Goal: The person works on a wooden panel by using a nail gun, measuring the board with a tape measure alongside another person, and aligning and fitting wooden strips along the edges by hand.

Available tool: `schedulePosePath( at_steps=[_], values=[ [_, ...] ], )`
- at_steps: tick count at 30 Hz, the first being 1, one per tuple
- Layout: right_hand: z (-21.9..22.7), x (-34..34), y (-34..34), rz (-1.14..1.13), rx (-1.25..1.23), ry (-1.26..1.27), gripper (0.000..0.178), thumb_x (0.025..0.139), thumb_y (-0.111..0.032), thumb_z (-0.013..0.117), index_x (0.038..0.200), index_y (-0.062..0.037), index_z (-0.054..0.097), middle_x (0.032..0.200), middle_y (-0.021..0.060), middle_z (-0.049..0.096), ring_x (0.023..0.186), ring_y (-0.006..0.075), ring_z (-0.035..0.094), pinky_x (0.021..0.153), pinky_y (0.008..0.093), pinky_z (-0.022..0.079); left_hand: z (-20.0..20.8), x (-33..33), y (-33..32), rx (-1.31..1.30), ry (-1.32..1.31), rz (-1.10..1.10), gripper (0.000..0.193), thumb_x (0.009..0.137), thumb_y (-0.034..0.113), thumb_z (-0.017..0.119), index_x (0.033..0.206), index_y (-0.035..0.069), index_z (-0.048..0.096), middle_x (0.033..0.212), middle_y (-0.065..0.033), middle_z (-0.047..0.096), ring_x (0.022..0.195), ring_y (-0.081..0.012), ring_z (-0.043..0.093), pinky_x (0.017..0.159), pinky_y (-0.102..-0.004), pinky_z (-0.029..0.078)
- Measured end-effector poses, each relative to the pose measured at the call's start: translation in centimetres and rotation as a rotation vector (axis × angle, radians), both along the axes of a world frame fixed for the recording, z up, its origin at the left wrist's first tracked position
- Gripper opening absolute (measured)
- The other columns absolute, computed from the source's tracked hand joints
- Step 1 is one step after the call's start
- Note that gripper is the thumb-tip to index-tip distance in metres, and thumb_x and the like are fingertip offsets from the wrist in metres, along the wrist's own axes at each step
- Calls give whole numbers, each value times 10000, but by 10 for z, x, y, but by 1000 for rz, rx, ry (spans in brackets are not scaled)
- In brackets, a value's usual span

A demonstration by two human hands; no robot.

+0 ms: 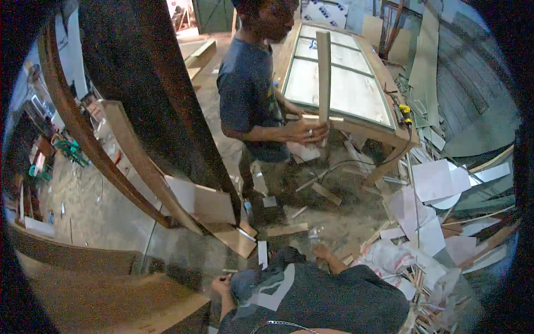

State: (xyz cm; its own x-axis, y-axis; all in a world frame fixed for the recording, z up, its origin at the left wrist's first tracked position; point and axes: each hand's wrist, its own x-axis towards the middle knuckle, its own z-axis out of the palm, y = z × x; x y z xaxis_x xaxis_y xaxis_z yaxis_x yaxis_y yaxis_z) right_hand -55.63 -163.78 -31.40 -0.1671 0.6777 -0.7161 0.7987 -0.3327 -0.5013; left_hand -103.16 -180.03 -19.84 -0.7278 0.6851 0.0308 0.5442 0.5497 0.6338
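Observation:
At the bottom of the head view is my own dark T-shirt (328, 295) with a pale print, and a chain at the neckline. My left hand (221, 283) is at my left side with its fingers curled in; whatever they may hold is too small to make out. Farther right, my right hand (321, 253) hangs low in front of me, over the littered floor. It is small and blurred, so its fingers do not show clearly. A narrow white strip (262, 254) lies between the two hands, and a wooden board (286, 229) is on the floor beyond.
Ahead, another person (247, 94) holds an upright wooden plank (324, 78) beside a table with a framed white panel (339, 78). A yellow power tool (406, 114) sits on its edge. Offcuts (434, 183) pile up at right; a wooden box (139, 303) stands near left.

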Motion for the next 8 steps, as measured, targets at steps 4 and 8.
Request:
schedulePosePath(
  at_steps=[4, 8],
  values=[
    [-8, 6, 3, -294, 202, 261, 225, 790, -218, 575, 921, -35, 569, 703, 97, 569, 548, 214, 535, 473, 337, 449, -3, -1, 41, 14, -225, -61, 258, 598, 259, 770, 586, 38, 637, 540, -124, 574, 477, -232, 528, 512, -346, 439],
    [-117, 76, -13, -559, 147, 462, 357, 776, -301, 575, 1025, -54, 510, 687, 130, 544, 567, 224, 532, 536, 450, 428, 22, 5, 55, 105, -401, -233, 286, 669, 303, 727, 609, 40, 632, 588, -138, 586, 513, -247, 532, 550, -365, 441]
  ],
)
